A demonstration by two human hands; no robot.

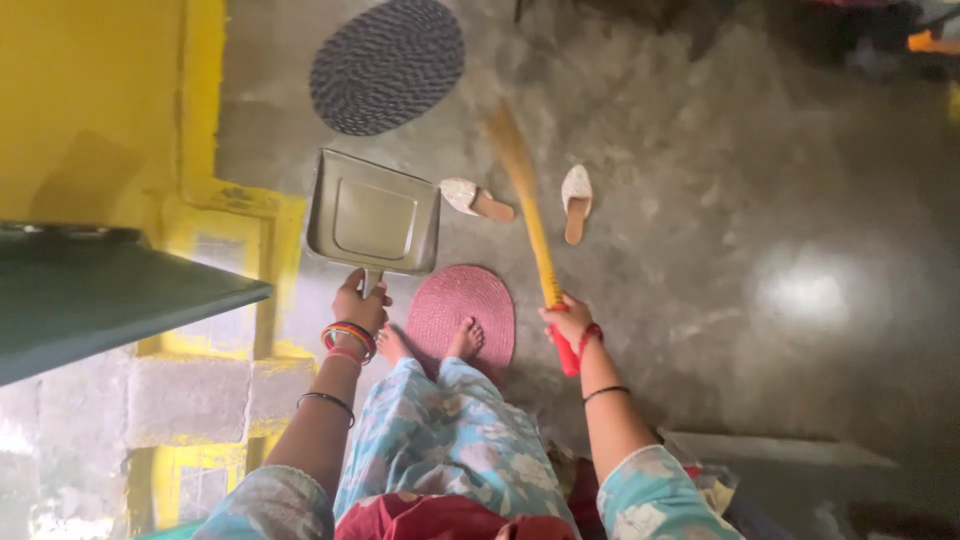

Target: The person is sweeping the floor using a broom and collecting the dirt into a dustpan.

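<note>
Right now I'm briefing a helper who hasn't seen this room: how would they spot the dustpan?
Start at the yellow wall beside the grey concrete floor. Below the dark oval woven mat hangs the grey metal dustpan, its handle held by the left hand. It is the only flat, boxy tray; the mats are round.

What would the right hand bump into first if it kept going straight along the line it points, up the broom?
Probably the pale slipper: the right hand points along the broom toward the floor between the two slippers. Depth is unclear from above.

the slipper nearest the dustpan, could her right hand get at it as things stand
Probably not right away: the right hand is closed around the broom, and the slipper lies on the floor beyond the pink mat.
</note>
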